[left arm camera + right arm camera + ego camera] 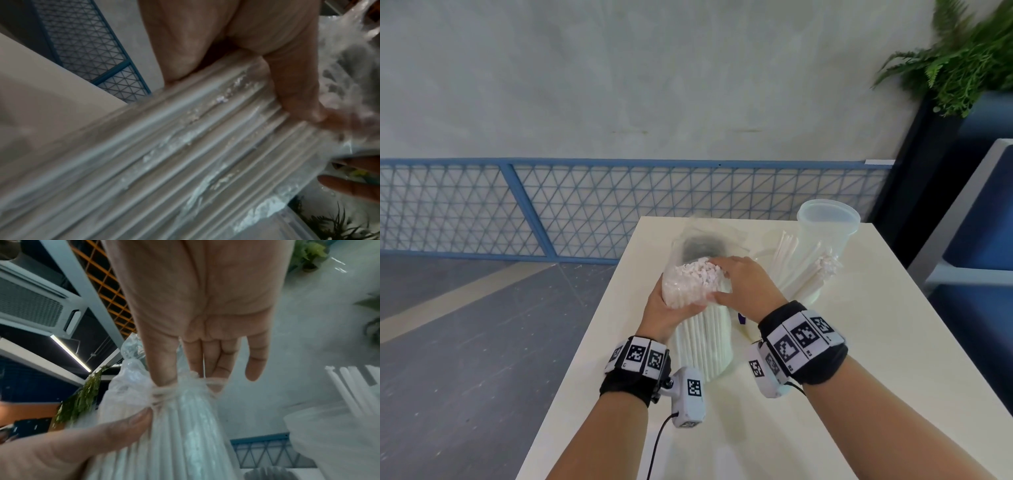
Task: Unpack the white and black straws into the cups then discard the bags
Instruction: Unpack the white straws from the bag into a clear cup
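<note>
A cream worktop point(859, 342) is seen. A clear cup point(825, 240) with white straws point(787, 260) is stood near its far edge, a crumpled clear bag point(698, 240) with something dark inside lying beside.

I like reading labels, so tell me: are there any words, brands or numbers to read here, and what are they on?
No readable words or numbers in any view.
Wrist bands: black-and-white square code patterns only, no letters.
A purple mark by the right hand: mostly hidden, unreadable.
Bag of white straws, cup: no print visible.
</note>
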